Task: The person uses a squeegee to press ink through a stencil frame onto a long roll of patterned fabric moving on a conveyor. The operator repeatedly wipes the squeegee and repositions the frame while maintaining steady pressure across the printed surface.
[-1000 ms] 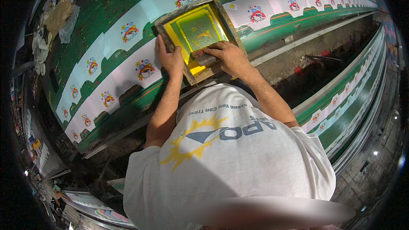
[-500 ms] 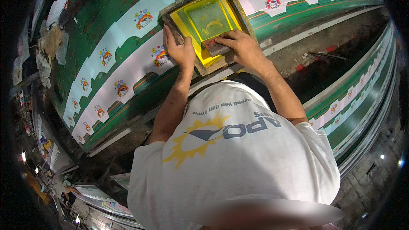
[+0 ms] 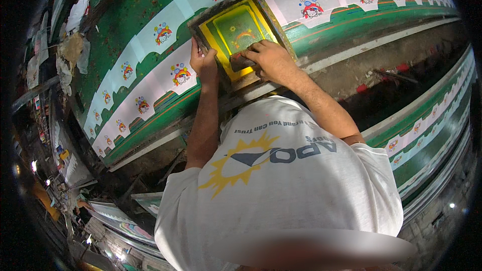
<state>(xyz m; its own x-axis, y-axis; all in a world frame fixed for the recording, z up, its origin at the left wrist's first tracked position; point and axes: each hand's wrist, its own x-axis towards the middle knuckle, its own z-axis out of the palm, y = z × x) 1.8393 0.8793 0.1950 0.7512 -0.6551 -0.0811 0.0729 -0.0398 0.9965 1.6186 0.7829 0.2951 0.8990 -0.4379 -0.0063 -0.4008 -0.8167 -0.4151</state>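
Note:
A wooden screen-printing frame [image 3: 278,26] with yellow-edged mesh lies over the near row of pale fabric pieces on a long green table. My left hand [image 3: 205,64] is closed on the frame's left side, with the thumb near its inner edge. Inside the frame, my right hand [image 3: 275,64] grips a dark, stained squeegee [image 3: 241,62], its blade resting at the near part of the mesh. A rainbow-shaped design shows faintly through the greenish mesh window [image 3: 236,29]. To the left, a pink-white fabric piece [image 3: 168,73] bears a colourful cartoon print.
The green table [image 3: 321,32] carries two rows of printed pieces, curving away both sides. Its pale metal edge rail [image 3: 351,55] runs between me and the table. A similar table [image 3: 422,143] stands at the right. Rags [image 3: 73,47] hang at the far left.
The whole view has shifted slightly. My right hand and the squeegee sit a little nearer the frame's close edge. The mesh window looks greener, and the rainbow design shows more clearly.

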